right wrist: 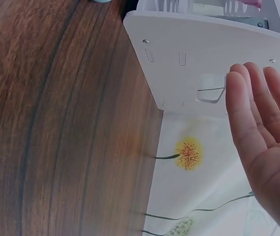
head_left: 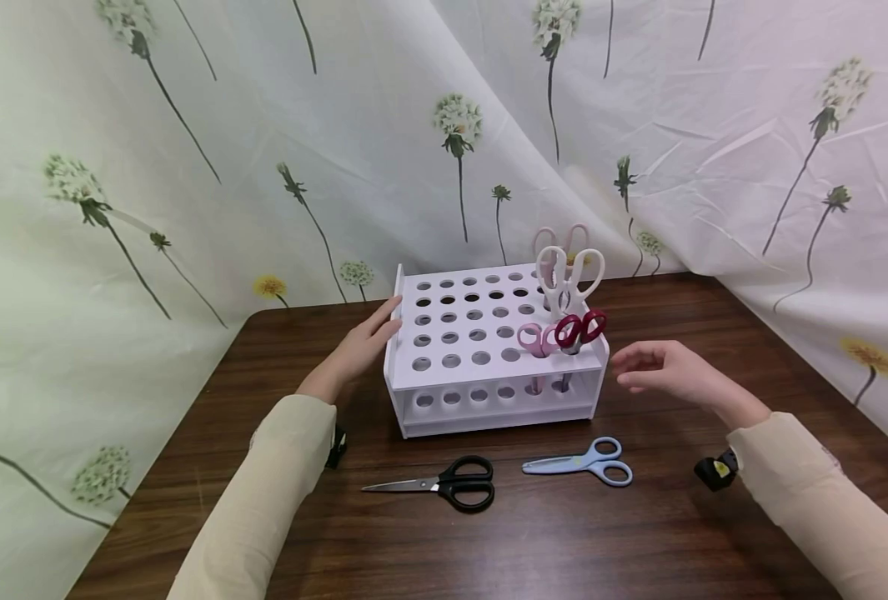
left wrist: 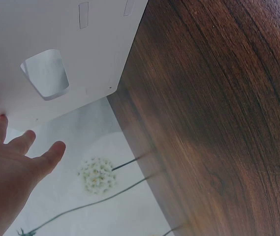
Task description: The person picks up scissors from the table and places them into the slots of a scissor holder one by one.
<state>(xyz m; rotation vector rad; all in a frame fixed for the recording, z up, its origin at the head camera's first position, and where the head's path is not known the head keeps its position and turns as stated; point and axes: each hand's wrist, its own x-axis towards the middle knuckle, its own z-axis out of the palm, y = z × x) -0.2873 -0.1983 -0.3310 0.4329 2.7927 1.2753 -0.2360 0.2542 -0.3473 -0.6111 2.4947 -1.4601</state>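
A white rack [head_left: 444, 379] with rows of round holes stands on the wooden table. Along its left side panel lies my left hand [head_left: 357, 346], fingertips at the panel's edge. My right hand [head_left: 672, 372] is just off the rack's right side, fingers loosely bent and holding nothing; the right wrist view shows its fingers [right wrist: 238, 93] beside the side panel [right wrist: 179, 64]. At the rack's right end stand white-handled scissors [head_left: 553, 271], dark red scissors [head_left: 568, 331] and pink scissors [head_left: 537, 343], handles up. Another pale pink pair [head_left: 580, 233] is behind them.
In front of the rack, black-handled scissors [head_left: 468, 483] lie with their blades to the left. Light blue scissors [head_left: 582, 461] lie to their right on the table [head_left: 564, 550]. A white curtain [head_left: 383, 125] with a dandelion print hangs behind the table.
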